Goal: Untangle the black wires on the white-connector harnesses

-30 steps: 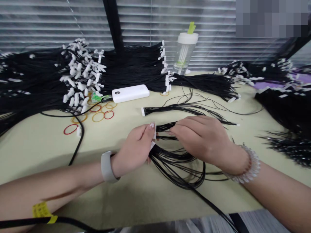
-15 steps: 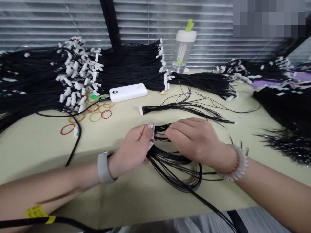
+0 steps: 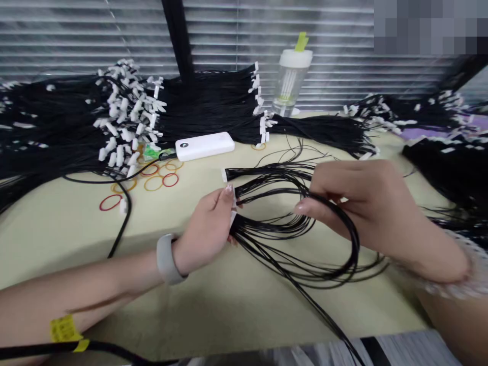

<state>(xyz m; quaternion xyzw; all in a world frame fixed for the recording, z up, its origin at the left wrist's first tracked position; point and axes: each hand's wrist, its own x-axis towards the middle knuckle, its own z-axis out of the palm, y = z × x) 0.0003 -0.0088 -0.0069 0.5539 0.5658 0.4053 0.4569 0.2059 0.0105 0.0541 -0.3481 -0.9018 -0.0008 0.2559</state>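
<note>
My left hand (image 3: 209, 231) is closed on the white connectors (image 3: 233, 217) of a black wire harness, thumb on top. From there the thin black wires (image 3: 278, 226) fan out to the right and loop back. My right hand (image 3: 354, 203) pinches a bundle of these wires between thumb and fingers; the strands bend in an arc beneath it. Just behind lies another black harness with a white connector (image 3: 224, 175) at its left end. Part of that harness is hidden by my right hand.
Big piles of black cables (image 3: 206, 104) with white connectors line the back. A white power bank (image 3: 205, 146), a clear bottle (image 3: 292, 81) and several rubber bands (image 3: 153, 183) sit on the table (image 3: 213, 315). More cables (image 3: 450, 168) lie at right. A thick black cord (image 3: 122, 234) crosses the left.
My right hand has slid right, away from my left hand, drawing the wire bundle into a wider loop. The left hand keeps its hold on the connectors.
</note>
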